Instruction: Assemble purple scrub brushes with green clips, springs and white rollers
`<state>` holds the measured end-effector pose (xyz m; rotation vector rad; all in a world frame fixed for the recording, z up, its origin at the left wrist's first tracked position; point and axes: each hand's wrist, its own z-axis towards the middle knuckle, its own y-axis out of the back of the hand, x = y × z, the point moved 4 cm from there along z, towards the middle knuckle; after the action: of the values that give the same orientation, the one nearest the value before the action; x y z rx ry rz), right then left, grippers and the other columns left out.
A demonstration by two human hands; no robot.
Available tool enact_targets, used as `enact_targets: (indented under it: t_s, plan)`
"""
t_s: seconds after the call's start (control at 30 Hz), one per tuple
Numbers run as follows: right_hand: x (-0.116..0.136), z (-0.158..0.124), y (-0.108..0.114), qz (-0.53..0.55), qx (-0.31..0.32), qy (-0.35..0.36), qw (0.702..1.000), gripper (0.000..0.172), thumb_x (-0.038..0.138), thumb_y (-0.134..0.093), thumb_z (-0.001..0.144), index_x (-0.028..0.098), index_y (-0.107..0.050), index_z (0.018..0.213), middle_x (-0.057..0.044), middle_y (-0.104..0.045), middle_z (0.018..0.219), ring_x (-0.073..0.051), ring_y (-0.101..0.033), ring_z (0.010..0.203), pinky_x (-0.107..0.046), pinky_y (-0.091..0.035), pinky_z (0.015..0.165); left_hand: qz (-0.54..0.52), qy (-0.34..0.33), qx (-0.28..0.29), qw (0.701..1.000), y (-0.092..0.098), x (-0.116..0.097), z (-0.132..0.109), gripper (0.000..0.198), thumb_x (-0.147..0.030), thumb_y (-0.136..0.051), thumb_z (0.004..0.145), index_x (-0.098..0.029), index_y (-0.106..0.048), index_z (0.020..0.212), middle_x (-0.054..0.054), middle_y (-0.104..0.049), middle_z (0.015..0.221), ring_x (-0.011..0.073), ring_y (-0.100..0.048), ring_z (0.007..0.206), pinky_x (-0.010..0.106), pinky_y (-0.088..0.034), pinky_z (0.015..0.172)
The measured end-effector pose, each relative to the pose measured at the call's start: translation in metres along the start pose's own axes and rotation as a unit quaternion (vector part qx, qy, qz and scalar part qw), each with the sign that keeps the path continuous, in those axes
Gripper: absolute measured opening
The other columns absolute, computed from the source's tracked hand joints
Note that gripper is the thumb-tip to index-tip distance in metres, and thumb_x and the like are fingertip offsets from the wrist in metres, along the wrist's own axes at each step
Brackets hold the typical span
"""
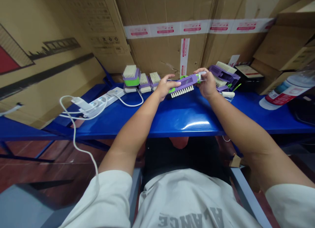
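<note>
above the blue metal bench (177, 121), the left hand (164, 87) curls partly closed around one end of a purple scrub brush (184, 82) with white bristles, and the right hand (207, 84) clenches its other end. at the bench's back, upright brushes (142, 79) stand left of the hands, purple brush parts (224, 73) lie right of them, and a white power strip (103, 101) lies toward the bench's left end.

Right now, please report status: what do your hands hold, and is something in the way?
Left hand, right hand on purple brush. Other brushes standing behind left hand.
</note>
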<state>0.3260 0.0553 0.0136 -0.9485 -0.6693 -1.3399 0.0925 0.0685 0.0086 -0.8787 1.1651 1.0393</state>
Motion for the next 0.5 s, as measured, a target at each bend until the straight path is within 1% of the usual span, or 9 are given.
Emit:
enact_targets:
  t_s: [0.1,0.27,0.5]
  plan:
    - [0.0013,-0.0002,-0.0001,-0.007,0.005,0.006,1.0,0.045,0.073,-0.069,0.097,0.029,-0.06,0.093,-0.002,-0.067,0.092,-0.023,-0.07,0.086,-0.035,-0.061,0.072,-0.002,-0.005,-0.001,1.0,0.0004,0.0002,0.0005,0.081,-0.034,-0.101,0.068,-0.021,-0.068,0.141,0.006,-0.084,0.11,0.03,-0.083,0.114,0.047,-0.059,0.115]
    - [-0.002,0.0016,0.003,-0.012,0.014,0.008,1.0,0.044,0.072,-0.069,0.098,0.029,-0.06,0.095,-0.002,-0.066,0.093,-0.023,-0.071,0.087,-0.036,-0.063,0.073,0.008,-0.003,0.001,1.0,0.0008,0.0,0.0006,0.081,-0.036,-0.101,0.069,-0.021,-0.068,0.142,0.006,-0.083,0.111,0.0303,-0.083,0.115,0.048,-0.059,0.115]
    - [-0.0046,0.0022,0.0043,0.0,0.015,0.008,1.0,0.044,0.072,-0.069,0.092,0.029,-0.06,0.096,-0.003,-0.067,0.096,-0.023,-0.069,0.087,-0.037,-0.062,0.072,0.009,-0.004,0.002,1.0,0.0007,-0.001,0.0001,0.083,-0.036,-0.1,0.068,-0.02,-0.067,0.142,0.005,-0.083,0.109,0.0289,-0.082,0.112,0.046,-0.059,0.113]
